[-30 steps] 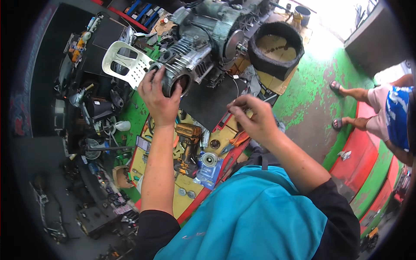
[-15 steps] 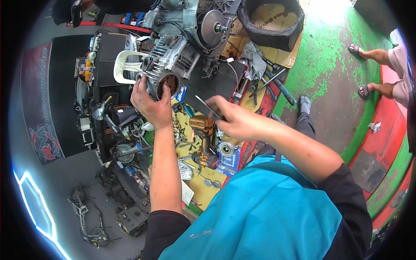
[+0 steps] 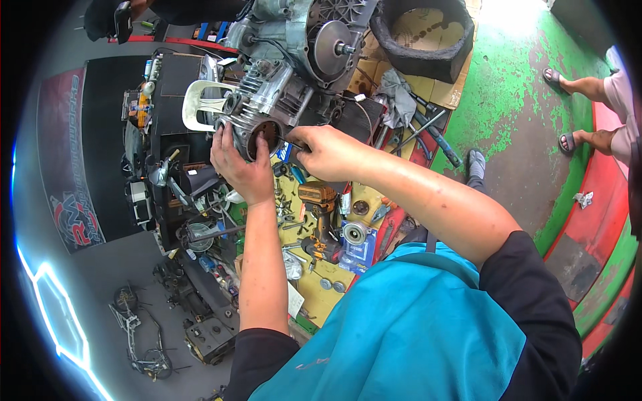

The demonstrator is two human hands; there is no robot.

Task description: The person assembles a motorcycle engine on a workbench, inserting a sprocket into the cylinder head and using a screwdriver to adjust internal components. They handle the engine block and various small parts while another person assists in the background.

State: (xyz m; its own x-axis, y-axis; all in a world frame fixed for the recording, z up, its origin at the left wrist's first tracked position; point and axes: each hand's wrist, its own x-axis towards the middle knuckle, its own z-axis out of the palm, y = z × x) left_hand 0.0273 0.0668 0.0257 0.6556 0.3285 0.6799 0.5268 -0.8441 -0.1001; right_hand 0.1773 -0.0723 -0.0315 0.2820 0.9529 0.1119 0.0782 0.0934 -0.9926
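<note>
An engine (image 3: 281, 90) with a finned cylinder head stands at the top middle. A dark toothed sprocket (image 3: 269, 128) sits in the round opening at its near end. My left hand (image 3: 242, 167) is closed around the opening's rim, fingers outside and thumb on the sprocket. My right hand (image 3: 331, 152) pinches a thin dark metal tool (image 3: 286, 140), pointed at the opening's right edge; its exact kind is unclear and my fingers hide most of it. Whether the tip touches the sprocket, I cannot tell.
An impact driver (image 3: 322, 210), a round metal part (image 3: 354, 232) and loose bolts lie below on the yellow bench. A black tub (image 3: 421, 40) stands on cardboard at the back. A grey rag (image 3: 398, 97) lies near hand tools. At right stands another person (image 3: 592, 120).
My right hand has moved left and up, bringing the thin tool to the opening in the cylinder head. My left hand keeps its grip. The view has shifted slightly.
</note>
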